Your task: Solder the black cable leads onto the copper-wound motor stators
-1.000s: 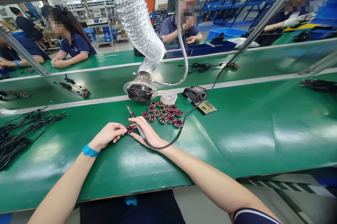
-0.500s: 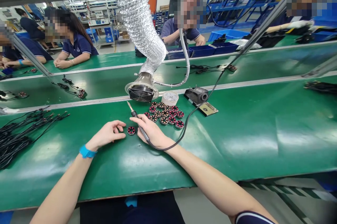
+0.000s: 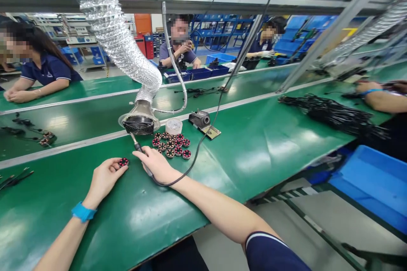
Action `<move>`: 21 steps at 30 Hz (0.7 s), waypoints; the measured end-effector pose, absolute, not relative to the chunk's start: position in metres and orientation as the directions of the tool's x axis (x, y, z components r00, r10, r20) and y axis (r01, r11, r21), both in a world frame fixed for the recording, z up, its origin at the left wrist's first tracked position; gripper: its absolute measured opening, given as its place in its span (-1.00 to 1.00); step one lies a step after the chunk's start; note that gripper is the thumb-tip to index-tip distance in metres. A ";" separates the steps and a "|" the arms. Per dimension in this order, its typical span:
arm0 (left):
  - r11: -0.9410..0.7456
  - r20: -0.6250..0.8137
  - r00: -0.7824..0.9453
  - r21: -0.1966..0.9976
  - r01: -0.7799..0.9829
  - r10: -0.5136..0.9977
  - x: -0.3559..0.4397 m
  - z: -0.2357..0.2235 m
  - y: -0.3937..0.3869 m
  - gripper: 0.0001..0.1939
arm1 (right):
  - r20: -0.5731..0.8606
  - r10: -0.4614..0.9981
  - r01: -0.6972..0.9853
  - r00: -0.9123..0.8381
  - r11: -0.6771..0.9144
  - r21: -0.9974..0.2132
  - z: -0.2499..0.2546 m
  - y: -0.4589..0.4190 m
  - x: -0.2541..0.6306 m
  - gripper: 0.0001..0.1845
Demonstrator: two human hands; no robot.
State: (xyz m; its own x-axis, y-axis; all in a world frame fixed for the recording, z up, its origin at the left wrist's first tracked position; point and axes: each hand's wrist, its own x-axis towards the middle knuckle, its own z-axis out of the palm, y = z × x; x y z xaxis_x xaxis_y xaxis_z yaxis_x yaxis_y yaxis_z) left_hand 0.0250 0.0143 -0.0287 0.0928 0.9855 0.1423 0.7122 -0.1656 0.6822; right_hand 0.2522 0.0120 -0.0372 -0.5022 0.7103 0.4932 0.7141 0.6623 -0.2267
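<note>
Between the thumb and fingers of my left hand [image 3: 106, 176] is a small round motor stator [image 3: 124, 162] with pink-red windings, close to the green bench top. My right hand [image 3: 159, 165] is closed around a soldering iron [image 3: 143, 158], its tip pointing up and away toward the fan. The iron's black cord runs over my right wrist. Just beyond my right hand sits a group of several similar stators [image 3: 171, 143], some red, some copper-coloured.
A fume extractor fan [image 3: 138, 124] hangs from a foil duct. Behind the stators stands a tape roll [image 3: 174, 126]; a soldering iron stand [image 3: 203, 122] is to its right. Black cables [image 3: 330, 114] lie at the right, near a co-worker's arm [image 3: 384, 97]. Co-workers sit across the bench.
A second ago both hands touched the stator; then it lay on the bench between them. Now my left hand has hold of it. The view has swung right.
</note>
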 end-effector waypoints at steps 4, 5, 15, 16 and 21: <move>-0.145 0.172 0.022 0.751 0.644 0.985 0.021 -0.035 0.028 -0.30 | 0.488 0.710 0.675 -0.507 0.680 -0.287 -0.038 0.010 0.252 -0.44; -0.142 0.172 0.012 0.772 0.620 0.985 0.021 -0.036 0.029 -0.25 | 0.491 0.707 0.651 -0.510 0.690 -0.317 -0.038 0.009 0.251 -0.44; -0.173 0.193 0.055 0.675 0.717 0.980 0.031 -0.024 -0.006 -0.73 | 0.507 0.781 0.633 -0.363 0.607 -0.481 -0.036 0.001 0.249 -0.39; -0.188 0.192 0.077 0.668 0.720 0.978 0.032 -0.023 -0.007 -0.73 | 0.504 0.786 0.616 -0.358 0.604 -0.505 -0.038 0.001 0.248 -0.38; -0.227 0.172 0.148 0.693 0.685 0.974 0.036 -0.024 -0.013 -0.77 | 0.523 0.761 0.461 -0.384 0.649 -0.605 -0.043 -0.003 0.244 -0.33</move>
